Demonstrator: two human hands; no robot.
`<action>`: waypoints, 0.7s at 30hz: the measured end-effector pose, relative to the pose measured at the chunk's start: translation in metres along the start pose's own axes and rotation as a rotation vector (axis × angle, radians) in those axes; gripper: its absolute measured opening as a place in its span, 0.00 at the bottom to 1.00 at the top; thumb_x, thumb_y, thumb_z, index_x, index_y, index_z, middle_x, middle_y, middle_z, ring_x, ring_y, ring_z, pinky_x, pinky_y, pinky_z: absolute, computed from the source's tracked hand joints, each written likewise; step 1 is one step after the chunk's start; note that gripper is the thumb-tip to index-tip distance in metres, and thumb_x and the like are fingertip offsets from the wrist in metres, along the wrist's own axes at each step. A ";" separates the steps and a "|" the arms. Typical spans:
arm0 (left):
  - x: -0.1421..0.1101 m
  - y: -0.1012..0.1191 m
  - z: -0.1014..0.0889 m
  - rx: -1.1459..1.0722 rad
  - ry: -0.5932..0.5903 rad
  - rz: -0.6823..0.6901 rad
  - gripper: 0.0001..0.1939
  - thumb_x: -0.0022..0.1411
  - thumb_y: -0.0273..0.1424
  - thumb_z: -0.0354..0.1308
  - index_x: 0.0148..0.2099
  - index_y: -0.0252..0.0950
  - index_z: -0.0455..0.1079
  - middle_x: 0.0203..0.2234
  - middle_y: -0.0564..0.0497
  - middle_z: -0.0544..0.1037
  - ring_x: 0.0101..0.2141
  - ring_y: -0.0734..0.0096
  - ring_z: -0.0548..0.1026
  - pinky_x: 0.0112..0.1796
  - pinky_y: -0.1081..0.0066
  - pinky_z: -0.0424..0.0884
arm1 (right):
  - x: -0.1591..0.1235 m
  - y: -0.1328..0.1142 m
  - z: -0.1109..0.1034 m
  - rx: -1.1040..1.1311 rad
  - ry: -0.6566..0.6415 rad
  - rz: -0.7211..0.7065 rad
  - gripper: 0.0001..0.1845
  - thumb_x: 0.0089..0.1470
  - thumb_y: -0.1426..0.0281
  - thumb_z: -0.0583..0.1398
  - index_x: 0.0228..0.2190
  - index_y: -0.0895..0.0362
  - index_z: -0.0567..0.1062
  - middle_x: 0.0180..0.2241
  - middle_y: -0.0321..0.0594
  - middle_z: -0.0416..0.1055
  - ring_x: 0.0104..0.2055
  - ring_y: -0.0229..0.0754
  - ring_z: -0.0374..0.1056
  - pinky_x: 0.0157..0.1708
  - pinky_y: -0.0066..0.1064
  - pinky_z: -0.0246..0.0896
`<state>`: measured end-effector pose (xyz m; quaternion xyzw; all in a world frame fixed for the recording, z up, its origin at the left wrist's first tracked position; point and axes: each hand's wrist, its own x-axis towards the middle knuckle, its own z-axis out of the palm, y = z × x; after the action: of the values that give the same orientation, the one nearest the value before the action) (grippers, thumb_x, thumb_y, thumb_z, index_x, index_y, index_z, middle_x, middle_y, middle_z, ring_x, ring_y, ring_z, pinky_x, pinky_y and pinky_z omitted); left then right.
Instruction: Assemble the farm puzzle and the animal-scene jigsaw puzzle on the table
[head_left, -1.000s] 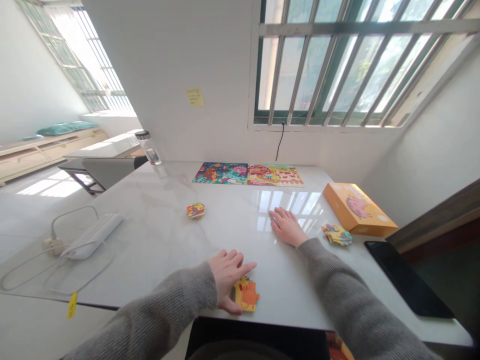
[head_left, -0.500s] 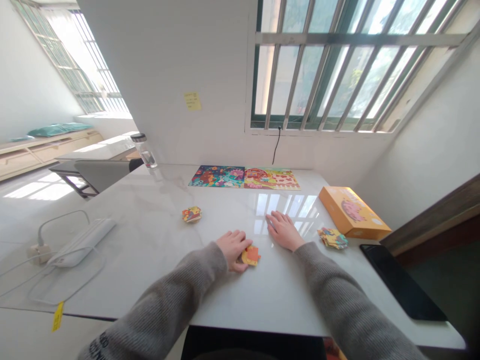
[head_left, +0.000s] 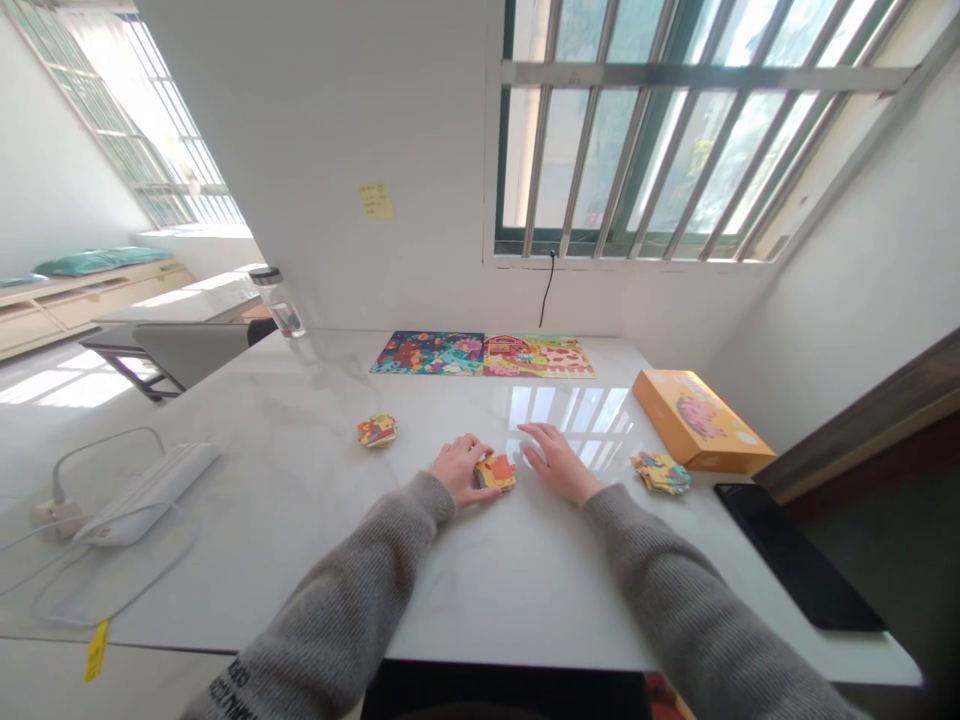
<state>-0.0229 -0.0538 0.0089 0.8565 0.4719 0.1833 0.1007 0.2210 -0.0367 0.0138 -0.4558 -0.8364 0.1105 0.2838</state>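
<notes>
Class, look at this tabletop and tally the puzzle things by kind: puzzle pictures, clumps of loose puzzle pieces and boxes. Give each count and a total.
Puzzle pictures: 2
Clumps of loose puzzle pieces: 3
Boxes: 1
Total: 6

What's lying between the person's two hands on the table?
The head view shows orange-and-yellow puzzle pieces between the left hand and the right hand. They touch the left hand, while the right hand rests apart from them.

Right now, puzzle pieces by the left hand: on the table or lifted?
On the table: the puzzle pieces lie on the white tabletop, the left hand's fingers against them.
</notes>
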 end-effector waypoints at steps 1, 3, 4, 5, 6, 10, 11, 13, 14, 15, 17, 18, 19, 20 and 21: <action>0.000 0.000 0.000 -0.023 0.032 -0.014 0.32 0.51 0.47 0.68 0.54 0.38 0.67 0.46 0.44 0.71 0.47 0.55 0.72 0.49 0.57 0.68 | 0.000 -0.006 0.001 0.084 0.023 -0.015 0.21 0.64 0.67 0.51 0.57 0.55 0.68 0.52 0.48 0.71 0.58 0.48 0.63 0.60 0.43 0.57; 0.000 0.001 -0.002 -0.056 0.096 -0.037 0.30 0.52 0.45 0.68 0.53 0.39 0.67 0.46 0.45 0.71 0.45 0.57 0.73 0.47 0.58 0.70 | 0.001 -0.019 0.003 0.253 0.046 0.003 0.21 0.63 0.66 0.51 0.56 0.55 0.69 0.45 0.45 0.73 0.51 0.47 0.67 0.56 0.42 0.61; 0.000 0.002 -0.004 -0.062 0.132 -0.046 0.29 0.52 0.45 0.68 0.53 0.39 0.66 0.45 0.45 0.71 0.45 0.57 0.73 0.46 0.59 0.70 | 0.002 -0.025 0.006 0.335 0.044 0.026 0.22 0.63 0.65 0.52 0.56 0.55 0.68 0.41 0.43 0.74 0.47 0.46 0.69 0.53 0.41 0.63; 0.000 0.004 -0.005 -0.061 0.168 -0.054 0.28 0.53 0.44 0.67 0.52 0.39 0.66 0.45 0.45 0.71 0.44 0.58 0.73 0.46 0.60 0.71 | 0.003 -0.031 0.008 0.407 0.039 0.051 0.22 0.62 0.65 0.53 0.56 0.56 0.68 0.38 0.41 0.74 0.43 0.44 0.70 0.50 0.39 0.65; 0.000 0.006 -0.007 -0.056 0.204 -0.061 0.27 0.54 0.43 0.66 0.52 0.39 0.66 0.44 0.45 0.72 0.44 0.58 0.73 0.45 0.60 0.71 | 0.003 -0.035 0.011 0.467 0.032 0.074 0.23 0.61 0.64 0.53 0.56 0.56 0.68 0.35 0.39 0.73 0.40 0.43 0.69 0.47 0.38 0.66; 0.003 0.010 -0.008 -0.030 0.275 -0.056 0.25 0.57 0.45 0.64 0.52 0.37 0.65 0.42 0.45 0.72 0.43 0.57 0.74 0.44 0.60 0.70 | 0.009 -0.039 0.022 0.600 0.098 0.157 0.21 0.60 0.62 0.55 0.52 0.57 0.71 0.30 0.35 0.69 0.33 0.40 0.66 0.40 0.34 0.66; 0.003 0.009 -0.007 -0.027 0.264 -0.035 0.25 0.59 0.45 0.63 0.52 0.36 0.65 0.42 0.44 0.73 0.43 0.57 0.74 0.44 0.59 0.70 | 0.011 -0.037 0.024 0.616 0.135 0.174 0.21 0.59 0.62 0.55 0.51 0.57 0.71 0.29 0.35 0.68 0.33 0.40 0.66 0.39 0.33 0.66; 0.004 0.008 -0.004 -0.024 0.225 0.011 0.25 0.61 0.45 0.61 0.53 0.36 0.64 0.42 0.44 0.73 0.43 0.57 0.73 0.44 0.58 0.69 | 0.015 -0.028 0.025 0.619 0.197 0.201 0.21 0.59 0.61 0.55 0.50 0.57 0.72 0.28 0.34 0.68 0.32 0.40 0.65 0.38 0.33 0.65; 0.004 0.007 -0.003 -0.023 0.204 0.028 0.25 0.61 0.45 0.61 0.54 0.35 0.64 0.42 0.44 0.73 0.43 0.56 0.73 0.44 0.58 0.69 | 0.016 -0.022 0.024 0.607 0.213 0.216 0.20 0.59 0.60 0.55 0.49 0.57 0.73 0.27 0.34 0.68 0.31 0.40 0.65 0.37 0.32 0.65; 0.004 0.006 -0.002 -0.022 0.183 0.039 0.27 0.61 0.44 0.61 0.56 0.35 0.63 0.43 0.43 0.73 0.44 0.56 0.73 0.45 0.57 0.69 | 0.017 -0.015 0.023 0.588 0.221 0.233 0.20 0.58 0.60 0.55 0.46 0.57 0.74 0.27 0.34 0.68 0.30 0.40 0.65 0.36 0.32 0.64; 0.003 0.006 0.000 -0.016 0.139 0.048 0.32 0.59 0.44 0.63 0.60 0.36 0.61 0.45 0.43 0.73 0.46 0.54 0.72 0.46 0.57 0.68 | 0.019 0.001 0.018 0.539 0.226 0.273 0.19 0.58 0.59 0.55 0.42 0.57 0.76 0.26 0.34 0.68 0.29 0.40 0.64 0.33 0.32 0.63; 0.002 0.006 0.000 -0.007 0.113 0.051 0.34 0.58 0.45 0.64 0.61 0.36 0.60 0.46 0.43 0.73 0.46 0.54 0.71 0.47 0.56 0.68 | 0.019 0.009 0.015 0.509 0.226 0.289 0.19 0.58 0.59 0.54 0.42 0.57 0.77 0.25 0.34 0.68 0.28 0.40 0.64 0.33 0.32 0.63; 0.001 0.007 0.001 0.008 0.085 0.053 0.35 0.56 0.45 0.65 0.61 0.36 0.61 0.47 0.42 0.73 0.47 0.53 0.71 0.48 0.56 0.67 | 0.019 0.016 0.012 0.476 0.217 0.298 0.19 0.58 0.59 0.54 0.42 0.57 0.77 0.25 0.35 0.69 0.28 0.40 0.64 0.32 0.32 0.63; 0.000 0.007 0.002 0.026 0.059 0.054 0.36 0.55 0.45 0.66 0.61 0.36 0.61 0.48 0.42 0.73 0.48 0.51 0.70 0.49 0.55 0.67 | 0.018 0.023 0.009 0.445 0.198 0.304 0.19 0.58 0.60 0.54 0.43 0.57 0.78 0.26 0.35 0.70 0.28 0.40 0.65 0.32 0.32 0.63; -0.001 0.008 0.002 0.043 0.035 0.052 0.36 0.54 0.46 0.67 0.60 0.36 0.62 0.48 0.42 0.72 0.49 0.50 0.70 0.49 0.54 0.66 | 0.017 0.030 0.006 0.416 0.173 0.308 0.20 0.58 0.60 0.54 0.43 0.58 0.78 0.27 0.36 0.71 0.29 0.40 0.65 0.32 0.32 0.63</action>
<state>-0.0163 -0.0590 0.0093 0.8671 0.4551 0.1904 0.0692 0.2311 -0.0059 0.0019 -0.5174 -0.6891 0.2825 0.4215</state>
